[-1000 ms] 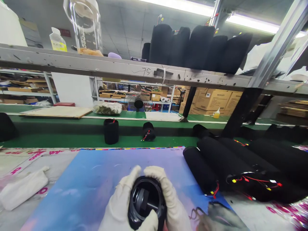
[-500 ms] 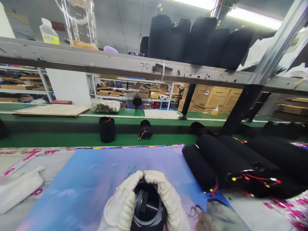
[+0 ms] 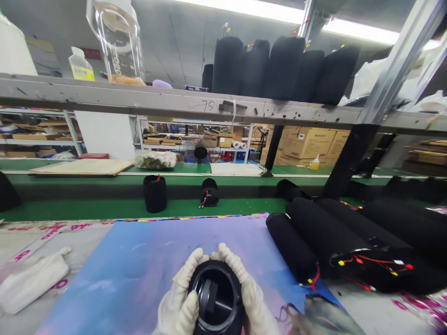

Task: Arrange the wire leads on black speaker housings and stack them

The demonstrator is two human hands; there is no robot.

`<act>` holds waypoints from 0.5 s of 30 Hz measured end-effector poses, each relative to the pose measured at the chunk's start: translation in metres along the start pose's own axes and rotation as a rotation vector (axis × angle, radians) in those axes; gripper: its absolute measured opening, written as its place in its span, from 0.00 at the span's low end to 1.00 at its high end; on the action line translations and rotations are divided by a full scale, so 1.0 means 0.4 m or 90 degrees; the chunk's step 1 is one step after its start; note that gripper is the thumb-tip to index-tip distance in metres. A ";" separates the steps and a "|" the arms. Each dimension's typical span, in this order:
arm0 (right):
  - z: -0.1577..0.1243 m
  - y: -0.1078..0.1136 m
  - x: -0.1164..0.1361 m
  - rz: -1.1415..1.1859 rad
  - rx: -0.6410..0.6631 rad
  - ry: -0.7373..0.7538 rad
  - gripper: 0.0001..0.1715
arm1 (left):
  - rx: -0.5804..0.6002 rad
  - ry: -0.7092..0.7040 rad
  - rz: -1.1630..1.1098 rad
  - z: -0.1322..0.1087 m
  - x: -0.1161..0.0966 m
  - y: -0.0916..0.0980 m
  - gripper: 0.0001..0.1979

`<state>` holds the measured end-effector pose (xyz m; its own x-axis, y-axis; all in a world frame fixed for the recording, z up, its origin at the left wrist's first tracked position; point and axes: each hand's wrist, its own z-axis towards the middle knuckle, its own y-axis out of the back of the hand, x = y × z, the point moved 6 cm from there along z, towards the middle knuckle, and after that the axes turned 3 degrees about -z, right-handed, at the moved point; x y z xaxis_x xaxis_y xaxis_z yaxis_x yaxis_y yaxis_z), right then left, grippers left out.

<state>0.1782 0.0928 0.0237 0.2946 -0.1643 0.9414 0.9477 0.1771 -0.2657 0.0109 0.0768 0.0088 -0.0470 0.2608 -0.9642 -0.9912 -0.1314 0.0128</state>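
Bright overhead lighting throughout. We see glare from the fluorescent ceiling tubes, which burn out to white near the top edge and catch along the steel upright. Shadows stay soft, deepest beneath the grey shelf rail. We note wide-angle bowing of that rail toward the frame edges. The black rolls and black housing lose detail to darkness, while the gloved left hand and right hand stay fairly sharp. A grey shape at the lower right edge is blurred.
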 end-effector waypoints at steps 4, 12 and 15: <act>0.014 0.015 -0.013 -0.064 -0.039 0.030 0.24 | 0.001 0.016 -0.081 0.012 -0.013 -0.010 0.20; 0.045 -0.008 0.037 -0.163 -0.023 0.122 0.28 | -0.037 0.032 -0.027 0.027 -0.067 0.036 0.16; 0.048 0.024 0.032 -0.180 -0.030 0.110 0.35 | -0.055 0.028 0.036 0.020 -0.057 0.079 0.21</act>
<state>0.1887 0.1112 0.0372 0.0321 -0.3629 0.9313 0.9983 0.0566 -0.0124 -0.0204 0.0746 0.0332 -0.0948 0.2087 -0.9734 -0.9727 -0.2274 0.0460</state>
